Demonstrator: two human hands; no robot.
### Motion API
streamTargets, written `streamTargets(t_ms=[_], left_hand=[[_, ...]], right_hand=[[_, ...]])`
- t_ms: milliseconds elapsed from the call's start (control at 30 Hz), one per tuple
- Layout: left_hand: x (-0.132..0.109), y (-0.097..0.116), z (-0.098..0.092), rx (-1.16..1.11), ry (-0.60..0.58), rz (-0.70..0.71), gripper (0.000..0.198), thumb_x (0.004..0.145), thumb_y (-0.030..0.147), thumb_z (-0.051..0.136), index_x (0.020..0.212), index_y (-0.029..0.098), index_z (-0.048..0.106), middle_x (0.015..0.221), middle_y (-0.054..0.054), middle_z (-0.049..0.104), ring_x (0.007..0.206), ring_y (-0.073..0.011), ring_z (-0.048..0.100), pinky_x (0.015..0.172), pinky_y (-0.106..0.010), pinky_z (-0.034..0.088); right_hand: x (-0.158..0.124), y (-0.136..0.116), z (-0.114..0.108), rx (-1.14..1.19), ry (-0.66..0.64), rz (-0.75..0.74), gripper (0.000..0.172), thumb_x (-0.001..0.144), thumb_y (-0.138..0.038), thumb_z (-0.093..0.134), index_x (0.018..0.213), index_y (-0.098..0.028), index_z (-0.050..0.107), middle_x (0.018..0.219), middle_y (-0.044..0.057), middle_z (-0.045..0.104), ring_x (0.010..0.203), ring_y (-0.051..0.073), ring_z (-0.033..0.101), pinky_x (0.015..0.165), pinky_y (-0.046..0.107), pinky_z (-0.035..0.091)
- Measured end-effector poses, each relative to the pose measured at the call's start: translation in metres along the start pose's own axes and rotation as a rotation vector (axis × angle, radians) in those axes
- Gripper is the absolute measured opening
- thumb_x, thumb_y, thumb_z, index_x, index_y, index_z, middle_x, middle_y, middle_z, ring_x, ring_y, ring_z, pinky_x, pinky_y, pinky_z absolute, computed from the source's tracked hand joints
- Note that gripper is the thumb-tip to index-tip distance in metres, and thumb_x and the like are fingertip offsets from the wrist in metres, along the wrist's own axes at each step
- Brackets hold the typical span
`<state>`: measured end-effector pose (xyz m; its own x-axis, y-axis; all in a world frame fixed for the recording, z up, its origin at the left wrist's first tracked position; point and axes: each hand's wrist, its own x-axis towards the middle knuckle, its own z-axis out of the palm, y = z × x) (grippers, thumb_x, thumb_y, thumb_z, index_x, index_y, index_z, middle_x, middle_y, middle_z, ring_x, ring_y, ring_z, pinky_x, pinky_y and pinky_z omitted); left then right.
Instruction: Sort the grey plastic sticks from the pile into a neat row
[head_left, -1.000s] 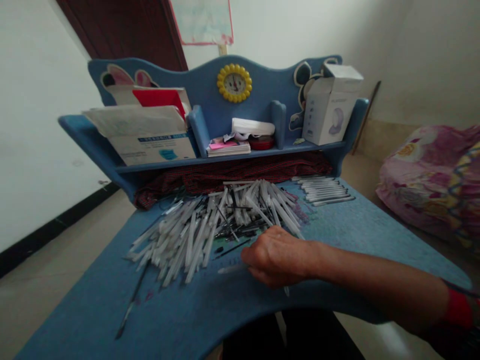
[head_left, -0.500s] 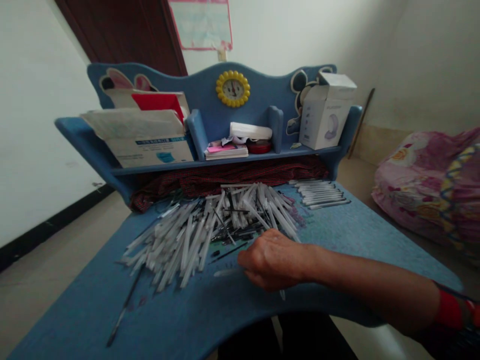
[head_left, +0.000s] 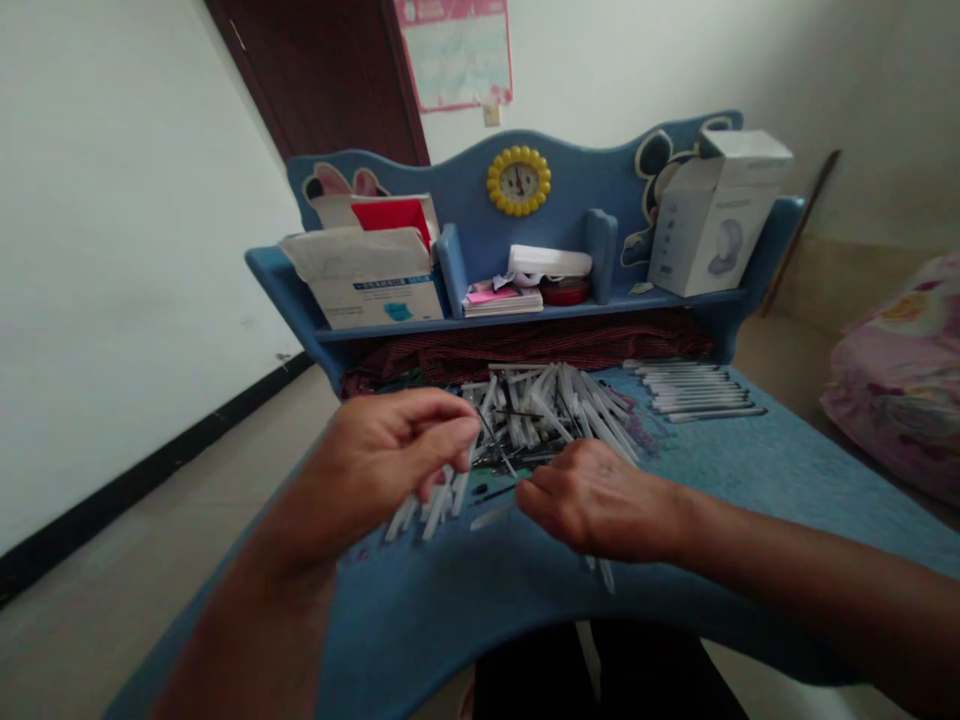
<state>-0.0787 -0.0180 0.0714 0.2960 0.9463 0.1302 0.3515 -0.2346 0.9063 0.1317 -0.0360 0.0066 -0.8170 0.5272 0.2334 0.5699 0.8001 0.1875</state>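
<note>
My left hand [head_left: 405,445] is over the left part of a pile of translucent white pen barrels [head_left: 592,400], its thumb and fingers pinched together. I cannot make out what is between them. My right hand [head_left: 600,500] is closed at the pile's front edge, and the end of a clear pen barrel [head_left: 606,575] sticks out below it. Its fingertips are hidden. Between the hands lie a thin black refill [head_left: 495,494], a small black piece [head_left: 479,489] and a loose clear piece [head_left: 491,517]. More dark refills [head_left: 517,455] lie among the barrels.
Pens [head_left: 701,390] lie in a row at the back right of the blue table [head_left: 420,620]. Behind, a dark red checked cloth [head_left: 525,340] sits beneath a shelf holding a mask box [head_left: 382,300], papers [head_left: 502,303] and a white carton [head_left: 705,230]. A yellow clock [head_left: 518,181] is above.
My left hand has come into view over the left side of the pile. The view has turned left, so everything sits farther right. My right hand stays closed at the same place by the pile.
</note>
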Motion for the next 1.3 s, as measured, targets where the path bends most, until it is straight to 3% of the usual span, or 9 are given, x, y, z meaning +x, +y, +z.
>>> streamTargets(t_ms=[100,200,367,567,733,833,900,1100,1300], left_hand=[[0.014,-0.008,0.019,0.209,-0.282,0.07,0.015,0.075,0.031,0.064,0.077,0.017,0.07,0.061,0.0,0.061,0.058,-0.0127,0.057,0.052,-0.019,0.041],[0.021,-0.018,0.03,0.13,-0.404,0.021,0.023,0.082,0.036,0.054,0.079,0.018,0.068,0.068,-0.001,0.064,0.063,-0.0145,0.058,0.055,-0.02,0.042],[0.019,-0.033,0.028,-0.005,-0.585,-0.165,0.029,0.08,0.041,0.056,0.07,0.015,0.064,0.06,-0.002,0.056,0.055,-0.0126,0.051,0.053,-0.022,0.039],[0.022,-0.04,0.029,-0.308,-0.445,-0.297,0.022,0.068,0.033,0.069,0.067,0.014,0.058,0.053,0.002,0.05,0.047,-0.009,0.047,0.045,-0.019,0.036],[0.03,-0.044,0.017,-0.406,-0.227,-0.238,0.019,0.07,0.028,0.068,0.071,0.013,0.056,0.06,-0.002,0.061,0.046,-0.0092,0.054,0.046,-0.02,0.042],[0.036,-0.049,0.005,-0.454,-0.039,-0.126,0.018,0.073,0.028,0.066,0.073,0.013,0.056,0.066,-0.004,0.064,0.047,-0.01,0.056,0.046,-0.02,0.044],[0.039,-0.054,-0.001,-0.462,0.048,-0.067,0.019,0.073,0.029,0.066,0.075,0.012,0.058,0.067,-0.004,0.064,0.048,-0.0101,0.057,0.046,-0.02,0.045],[0.038,-0.062,-0.001,-0.453,0.115,-0.043,0.019,0.071,0.028,0.068,0.077,0.012,0.061,0.065,-0.002,0.063,0.048,-0.0088,0.055,0.046,-0.02,0.044],[0.038,-0.067,-0.003,-0.425,0.087,-0.056,0.016,0.071,0.026,0.068,0.076,0.012,0.061,0.067,-0.002,0.063,0.05,-0.0082,0.054,0.046,-0.02,0.041]], right_hand=[[0.001,-0.004,0.001,-0.09,0.127,-0.049,0.021,0.09,-0.011,0.035,0.078,-0.015,0.052,0.061,0.001,0.056,0.048,0.012,0.046,0.045,0.029,0.019],[0.004,-0.009,0.004,-0.177,0.245,-0.131,0.02,0.09,-0.012,0.036,0.082,-0.013,0.054,0.063,0.002,0.056,0.05,0.013,0.048,0.045,0.031,0.022],[0.01,-0.013,0.009,-0.198,0.325,-0.221,0.018,0.089,-0.014,0.039,0.083,-0.013,0.056,0.066,0.002,0.054,0.052,0.014,0.048,0.045,0.032,0.025],[0.017,-0.011,0.009,-0.213,0.38,-0.208,0.019,0.09,-0.013,0.039,0.087,-0.012,0.058,0.068,0.003,0.053,0.056,0.013,0.048,0.048,0.032,0.027],[0.019,0.008,0.008,-0.078,0.345,-0.063,0.025,0.092,-0.014,0.035,0.101,-0.013,0.058,0.067,0.001,0.055,0.056,0.011,0.045,0.051,0.028,0.028],[0.024,0.028,0.014,-0.04,0.227,0.129,0.023,0.089,-0.011,0.038,0.09,-0.016,0.06,0.066,0.0,0.056,0.052,0.009,0.042,0.049,0.027,0.022],[0.032,0.038,0.018,-0.036,0.094,0.176,0.021,0.086,-0.009,0.041,0.086,-0.017,0.06,0.069,0.001,0.059,0.051,0.008,0.043,0.047,0.027,0.019],[0.066,0.037,0.024,-0.131,-0.174,-0.004,0.019,0.087,-0.01,0.042,0.094,-0.015,0.06,0.079,0.008,0.064,0.058,0.012,0.056,0.048,0.022,0.028],[0.085,0.036,0.032,-0.213,-0.211,-0.116,0.019,0.085,-0.006,0.042,0.085,-0.01,0.061,0.078,0.011,0.063,0.065,0.017,0.061,0.052,0.025,0.039]])
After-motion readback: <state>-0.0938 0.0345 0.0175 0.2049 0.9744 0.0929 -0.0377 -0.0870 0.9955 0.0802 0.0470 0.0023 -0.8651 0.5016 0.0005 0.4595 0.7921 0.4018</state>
